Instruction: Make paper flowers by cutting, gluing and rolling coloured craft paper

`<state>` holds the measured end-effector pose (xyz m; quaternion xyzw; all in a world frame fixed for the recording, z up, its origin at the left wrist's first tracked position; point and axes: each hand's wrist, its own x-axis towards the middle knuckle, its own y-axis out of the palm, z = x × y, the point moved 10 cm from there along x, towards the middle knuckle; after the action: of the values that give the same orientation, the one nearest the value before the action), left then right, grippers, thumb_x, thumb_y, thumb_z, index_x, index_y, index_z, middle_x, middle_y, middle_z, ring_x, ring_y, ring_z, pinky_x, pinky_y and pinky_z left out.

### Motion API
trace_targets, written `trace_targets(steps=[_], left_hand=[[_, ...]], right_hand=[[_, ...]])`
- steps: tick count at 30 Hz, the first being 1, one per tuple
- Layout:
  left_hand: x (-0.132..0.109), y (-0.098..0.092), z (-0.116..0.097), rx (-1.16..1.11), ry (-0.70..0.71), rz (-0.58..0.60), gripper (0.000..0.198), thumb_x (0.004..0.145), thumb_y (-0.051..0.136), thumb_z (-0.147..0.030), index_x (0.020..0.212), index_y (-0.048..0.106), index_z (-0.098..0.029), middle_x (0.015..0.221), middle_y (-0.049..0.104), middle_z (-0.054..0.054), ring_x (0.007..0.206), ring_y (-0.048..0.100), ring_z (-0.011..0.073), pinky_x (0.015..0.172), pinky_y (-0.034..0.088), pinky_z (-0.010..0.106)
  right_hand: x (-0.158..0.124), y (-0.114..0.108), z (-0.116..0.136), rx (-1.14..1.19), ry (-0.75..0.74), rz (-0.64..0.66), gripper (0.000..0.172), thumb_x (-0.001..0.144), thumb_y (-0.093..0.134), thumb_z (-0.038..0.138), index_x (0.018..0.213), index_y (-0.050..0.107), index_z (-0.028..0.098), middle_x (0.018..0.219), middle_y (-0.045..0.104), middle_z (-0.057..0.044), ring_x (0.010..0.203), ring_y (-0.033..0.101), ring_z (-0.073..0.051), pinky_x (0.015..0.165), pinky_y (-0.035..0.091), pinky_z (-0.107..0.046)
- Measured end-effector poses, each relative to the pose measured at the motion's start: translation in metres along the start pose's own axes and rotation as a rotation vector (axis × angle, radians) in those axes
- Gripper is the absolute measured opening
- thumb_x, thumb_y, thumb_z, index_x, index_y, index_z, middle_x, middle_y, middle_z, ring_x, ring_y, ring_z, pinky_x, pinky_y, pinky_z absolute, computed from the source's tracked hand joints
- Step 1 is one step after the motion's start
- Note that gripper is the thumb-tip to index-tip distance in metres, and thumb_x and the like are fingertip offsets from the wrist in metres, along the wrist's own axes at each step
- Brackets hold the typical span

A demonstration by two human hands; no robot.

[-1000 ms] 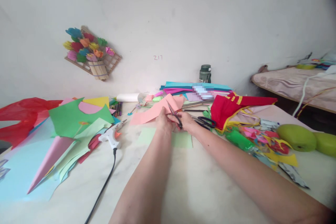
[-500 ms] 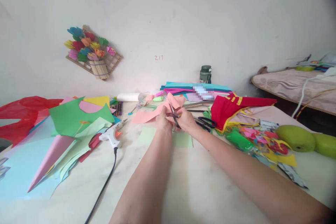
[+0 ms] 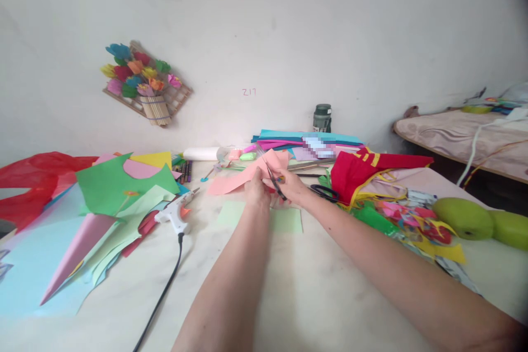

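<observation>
Centre: scissors (image 3: 275, 181) partly hidden by right hand (image 3: 292, 187); pink paper (image 3: 237, 179) partly behind left hand (image 3: 257, 191). Bottom edge crops black cord (image 3: 160, 301); left edge, red sheet (image 3: 31, 179). Pixelated patch (image 3: 318, 146), upper right of centre: unreadable.

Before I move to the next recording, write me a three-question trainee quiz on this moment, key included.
1. What tool does the right hand hold?
2. True or false: the white glue gun lies to the left of both hands.
3. Fill in the colour: the left hand grips a ____ sheet of paper.

Key:
1. A pair of scissors.
2. True.
3. Salmon pink.
</observation>
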<state>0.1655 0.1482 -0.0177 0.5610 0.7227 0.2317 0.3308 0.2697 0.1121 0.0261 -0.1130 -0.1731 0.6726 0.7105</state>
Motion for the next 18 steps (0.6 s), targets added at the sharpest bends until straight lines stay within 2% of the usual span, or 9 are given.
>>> trace_targets(steps=[3,7,13,18], left_hand=[[-0.003,0.005,0.0,-0.023,-0.007,0.035,0.019,0.073,0.054,-0.018,0.055,0.048,-0.013,0.045,0.05,-0.001,0.039,0.05,0.0112,0.044,0.041,0.023],[-0.009,0.012,-0.002,-0.041,0.002,0.08,0.022,0.072,0.054,-0.014,0.052,0.047,-0.013,0.044,0.051,0.0,0.039,0.051,0.0105,0.044,0.04,0.021],[-0.014,0.015,0.004,-0.009,-0.052,0.095,0.022,0.071,0.056,-0.02,0.052,0.046,-0.014,0.042,0.05,0.0,0.033,0.047,0.0114,0.033,0.032,0.02],[-0.012,0.014,0.009,0.011,-0.071,0.084,0.021,0.069,0.058,-0.023,0.055,0.045,-0.014,0.042,0.048,0.0,0.032,0.044,0.0104,0.031,0.028,0.02]], right_hand=[[0.007,0.001,-0.002,0.003,0.032,0.034,0.059,0.062,0.059,0.06,0.104,0.055,0.019,0.055,0.058,0.001,0.034,0.049,-0.012,0.027,0.031,-0.02],[0.012,-0.003,-0.003,0.039,0.028,0.039,0.051,0.063,0.058,0.06,0.088,0.059,0.016,0.049,0.055,-0.001,0.036,0.052,-0.013,0.027,0.033,-0.019],[0.013,-0.004,-0.008,0.074,0.033,0.034,0.045,0.065,0.059,0.056,0.087,0.057,0.017,0.048,0.055,0.001,0.036,0.051,-0.011,0.027,0.032,-0.018],[0.012,-0.002,-0.001,0.069,0.018,0.04,0.046,0.064,0.058,0.059,0.081,0.058,0.017,0.049,0.055,0.0,0.036,0.051,-0.012,0.027,0.033,-0.02]])
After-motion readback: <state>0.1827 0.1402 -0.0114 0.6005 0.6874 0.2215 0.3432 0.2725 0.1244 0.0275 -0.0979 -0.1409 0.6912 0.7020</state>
